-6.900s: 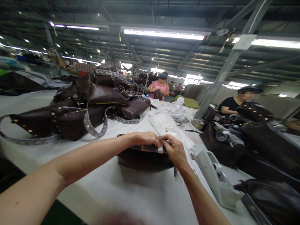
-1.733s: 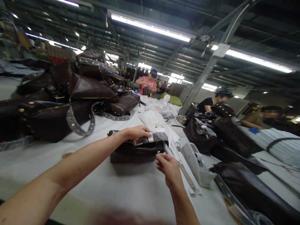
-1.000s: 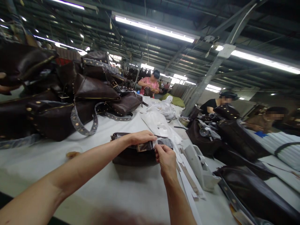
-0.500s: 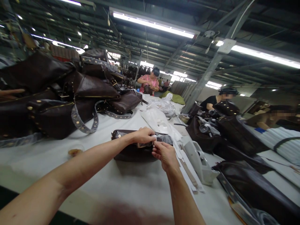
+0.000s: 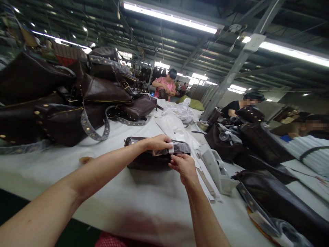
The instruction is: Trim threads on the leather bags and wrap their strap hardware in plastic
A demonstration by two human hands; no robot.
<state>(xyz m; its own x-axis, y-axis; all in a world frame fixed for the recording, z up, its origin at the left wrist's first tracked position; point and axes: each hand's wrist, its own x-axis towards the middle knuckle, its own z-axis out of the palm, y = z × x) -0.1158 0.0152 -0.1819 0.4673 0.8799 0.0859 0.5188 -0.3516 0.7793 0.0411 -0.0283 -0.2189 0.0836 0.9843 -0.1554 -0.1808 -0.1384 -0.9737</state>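
on the white table [image 5: 123,206], the dark brown handbag [image 5: 146,163] is lying flat at about 12 o'clock from the wearer, just past the forearms. the left hand [image 5: 158,143] is resting on its top edge, fingers curled down around the plastic-wrapped strap [image 5: 181,147] and pressing a small white slip [image 5: 171,148] against it. the right hand [image 5: 183,165] is sitting at 5 o'clock of the bag. its thumb and forefinger are pinching the strap's lower edge just beside the slip, and the other fingers are folding loosely.

judging by this, the strap's wrapping is being fixed or adjusted at that spot. further handling is calling for the left hand to keep the slip pinned while the right works with a fine pinch.

whether the slip is tape or paper is hard to tell, and the pinch point is hiding behind the right fingers. a pile of studded handbags [image 5: 97,99] is sitting at 10 o'clock. a white dispenser-like tool [image 5: 218,171], its make unclear, is lying at 3 o'clock. a person in pink [image 5: 164,87] is working far off at 12 o'clock.
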